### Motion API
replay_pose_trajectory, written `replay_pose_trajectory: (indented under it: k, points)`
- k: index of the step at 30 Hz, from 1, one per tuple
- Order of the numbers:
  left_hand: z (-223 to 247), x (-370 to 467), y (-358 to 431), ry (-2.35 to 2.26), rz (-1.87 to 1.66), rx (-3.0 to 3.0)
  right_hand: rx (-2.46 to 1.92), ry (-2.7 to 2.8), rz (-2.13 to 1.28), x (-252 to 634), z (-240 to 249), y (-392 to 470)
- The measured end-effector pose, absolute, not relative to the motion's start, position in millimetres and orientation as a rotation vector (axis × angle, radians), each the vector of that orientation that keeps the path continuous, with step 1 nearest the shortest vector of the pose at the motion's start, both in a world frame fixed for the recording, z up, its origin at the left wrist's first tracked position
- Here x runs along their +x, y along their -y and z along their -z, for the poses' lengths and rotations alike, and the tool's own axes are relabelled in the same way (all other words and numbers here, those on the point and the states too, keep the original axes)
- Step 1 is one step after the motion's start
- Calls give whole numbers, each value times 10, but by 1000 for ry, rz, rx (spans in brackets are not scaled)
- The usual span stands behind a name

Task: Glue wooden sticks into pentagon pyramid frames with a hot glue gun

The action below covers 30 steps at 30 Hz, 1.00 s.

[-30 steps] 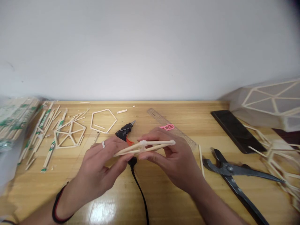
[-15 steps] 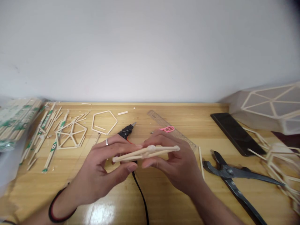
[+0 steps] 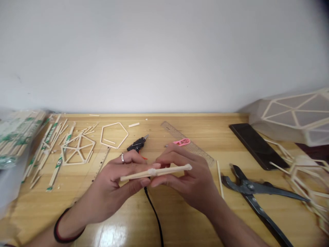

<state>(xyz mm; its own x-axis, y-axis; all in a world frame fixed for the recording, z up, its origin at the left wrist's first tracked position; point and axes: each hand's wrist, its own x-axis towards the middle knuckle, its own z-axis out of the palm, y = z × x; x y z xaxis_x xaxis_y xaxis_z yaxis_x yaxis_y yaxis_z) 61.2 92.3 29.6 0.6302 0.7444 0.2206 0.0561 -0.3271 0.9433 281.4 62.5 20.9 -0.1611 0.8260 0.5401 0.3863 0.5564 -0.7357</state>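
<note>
Between both hands I see a small frame of glued wooden sticks (image 3: 169,170) almost edge-on, with whitish glue lumps at its middle joint and right end. My left hand (image 3: 117,185), with a ring and a dark wristband, pinches its left part between thumb and fingers. On the other side my right hand (image 3: 189,178) grips it near the middle and right, the thumb below and the fingers above. The frame's far side is hidden. Just behind the hands lies a black glue gun (image 3: 137,144), partly covered, its cable (image 3: 155,211) running toward me.
Left are a spoked stick frame (image 3: 78,149), a stick pentagon (image 3: 102,132), loose sticks and a bag of wrapped chopsticks (image 3: 22,132). A pink cutter (image 3: 182,142) lies on a clear ruler (image 3: 177,135). Right are pliers (image 3: 250,187), a phone (image 3: 258,145) and stick structures (image 3: 298,109).
The stick frame has tilted flatter, so it now shows nearly edge-on. Both hands have shifted slightly left with it and moved closer together.
</note>
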Motion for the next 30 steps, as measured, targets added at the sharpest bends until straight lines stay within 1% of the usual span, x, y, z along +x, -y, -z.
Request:
replay_pose_trajectory:
  k: [11, 24, 30]
  points:
    - [-308, 612, -910, -739, -808, 1762, -983, 1766, -498, 2801, -197, -621]
    - [-271, 612, -900, -674, -782, 1586, -1024, 1806, -408, 2782, -267, -621]
    - [-280, 613, -918, -681, -773, 1585, -1056, 1774, -470, 2746, -236, -599]
